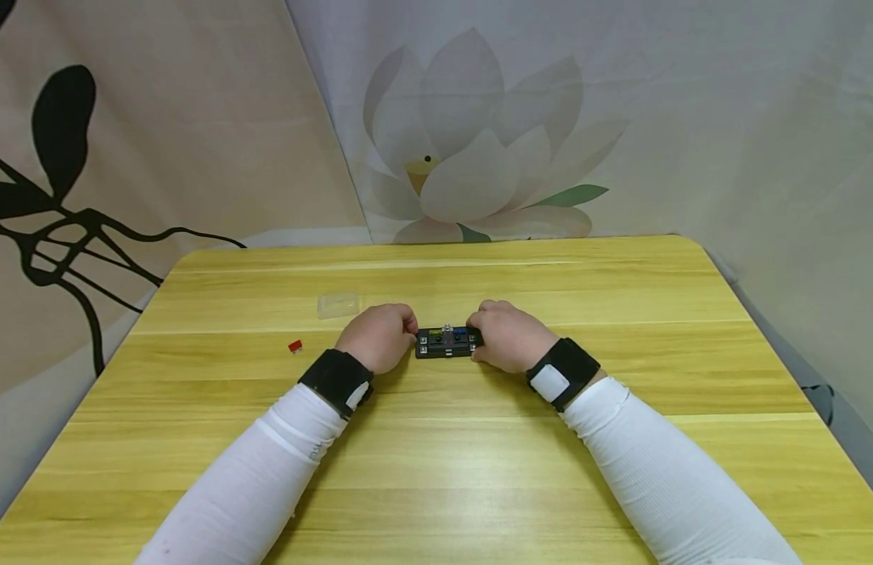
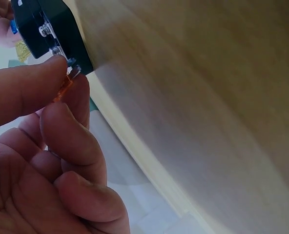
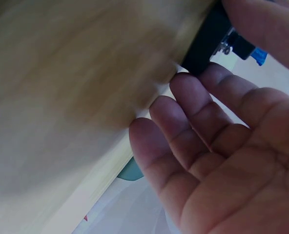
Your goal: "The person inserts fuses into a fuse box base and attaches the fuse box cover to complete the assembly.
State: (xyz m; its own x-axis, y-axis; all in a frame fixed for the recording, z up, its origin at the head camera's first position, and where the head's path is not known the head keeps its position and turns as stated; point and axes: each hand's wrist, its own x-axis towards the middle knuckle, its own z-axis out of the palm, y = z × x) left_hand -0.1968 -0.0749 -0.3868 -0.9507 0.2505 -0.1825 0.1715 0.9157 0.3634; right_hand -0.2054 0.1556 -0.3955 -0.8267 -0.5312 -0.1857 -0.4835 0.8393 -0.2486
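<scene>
A black fuse block (image 1: 446, 350) with screw terminals lies on the table between the two hands. Between thumb and forefinger, my left hand (image 1: 380, 337) pinches a small orange blade fuse (image 2: 63, 90) with a metal prong, close to the block's left end. The head view does not show this fuse, as the fingers hide it. At the right end of the block, my right hand (image 1: 510, 337) holds it between thumb and fingers. A blue piece (image 3: 258, 56) sticks up from the block in the right wrist view.
Left of the left hand, a small red piece (image 1: 295, 346) lies on the wooden table (image 1: 436, 471). Behind that hand is a clear plastic case (image 1: 337, 305). A curtain with a flower print (image 1: 471, 141) hangs past the table's far edge.
</scene>
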